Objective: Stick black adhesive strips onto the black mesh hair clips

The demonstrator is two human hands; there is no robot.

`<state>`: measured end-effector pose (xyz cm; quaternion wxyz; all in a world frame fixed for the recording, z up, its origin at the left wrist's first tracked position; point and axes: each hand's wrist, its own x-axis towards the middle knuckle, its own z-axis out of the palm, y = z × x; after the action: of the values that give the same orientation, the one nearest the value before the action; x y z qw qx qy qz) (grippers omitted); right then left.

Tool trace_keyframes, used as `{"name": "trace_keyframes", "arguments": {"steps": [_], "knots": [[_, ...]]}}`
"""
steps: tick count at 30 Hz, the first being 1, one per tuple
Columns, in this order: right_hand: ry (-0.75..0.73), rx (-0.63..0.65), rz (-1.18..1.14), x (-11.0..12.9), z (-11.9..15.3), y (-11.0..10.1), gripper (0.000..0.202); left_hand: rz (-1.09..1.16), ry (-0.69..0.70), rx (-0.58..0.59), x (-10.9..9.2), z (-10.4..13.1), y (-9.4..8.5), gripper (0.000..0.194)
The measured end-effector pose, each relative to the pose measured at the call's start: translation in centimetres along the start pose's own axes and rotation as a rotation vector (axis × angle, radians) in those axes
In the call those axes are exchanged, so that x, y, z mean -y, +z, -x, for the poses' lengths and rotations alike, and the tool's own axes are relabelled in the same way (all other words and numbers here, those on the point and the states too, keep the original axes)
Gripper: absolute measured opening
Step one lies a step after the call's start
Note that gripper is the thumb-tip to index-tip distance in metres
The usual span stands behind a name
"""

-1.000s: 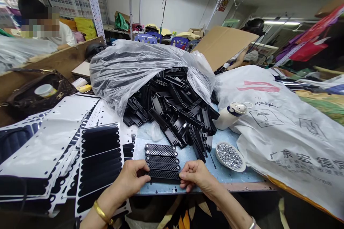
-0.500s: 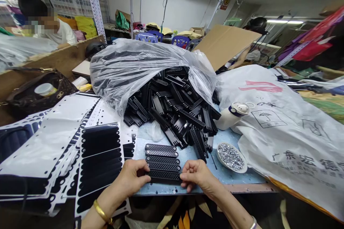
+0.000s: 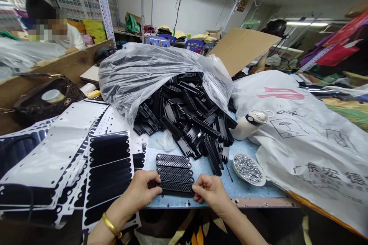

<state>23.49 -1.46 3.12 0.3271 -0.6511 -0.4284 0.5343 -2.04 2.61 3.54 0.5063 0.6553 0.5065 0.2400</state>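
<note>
Several black strips (image 3: 174,170) with a diamond texture lie side by side in a row on the blue work surface, small silver rings at the ends of some. My left hand (image 3: 140,191) pinches the left end of the nearest strip (image 3: 176,187). At its right end, the thumb and fingertips of my right hand (image 3: 211,192) are closed on the same strip. Behind the row, a heap of black toothed plastic pieces (image 3: 186,118) spills from a clear plastic bag (image 3: 138,69). A white bowl (image 3: 260,182) of small shiny metal pieces stands to the right.
Sheets with black strip shapes (image 3: 109,176) overlap on the left, near a brown handbag (image 3: 25,101). A cream bottle (image 3: 243,128) leans by a large white printed sack (image 3: 301,141) at right. A cardboard sheet (image 3: 243,49) stands behind. Another person (image 3: 74,38) sits far left.
The view has shifted slightly, moving the background a little to the right. Both hands stay at the ends of the nearest strip; the right hand's lower fingers are curled in more.
</note>
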Motion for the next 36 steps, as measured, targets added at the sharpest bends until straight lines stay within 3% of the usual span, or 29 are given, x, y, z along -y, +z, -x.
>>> {"name": "trace_keyframes", "arguments": {"steps": [3,15,26,36], "knots": [[-0.049,-0.054,0.008,0.08,0.37,0.42,0.036,0.011,-0.003,0.004,-0.01,0.0,0.0,0.007],[-0.012,-0.05,-0.054,-0.49,0.69,0.14,0.056,0.021,-0.039,0.003,-0.73,0.2,-0.25,0.005],[-0.04,-0.082,-0.006,-0.21,0.52,0.39,0.04,0.037,-0.057,0.014,-0.29,0.02,-0.19,0.007],[-0.078,-0.153,0.025,-0.51,0.58,1.07,0.044,0.041,-0.063,0.027,-0.13,-0.14,-0.2,0.008]]}}
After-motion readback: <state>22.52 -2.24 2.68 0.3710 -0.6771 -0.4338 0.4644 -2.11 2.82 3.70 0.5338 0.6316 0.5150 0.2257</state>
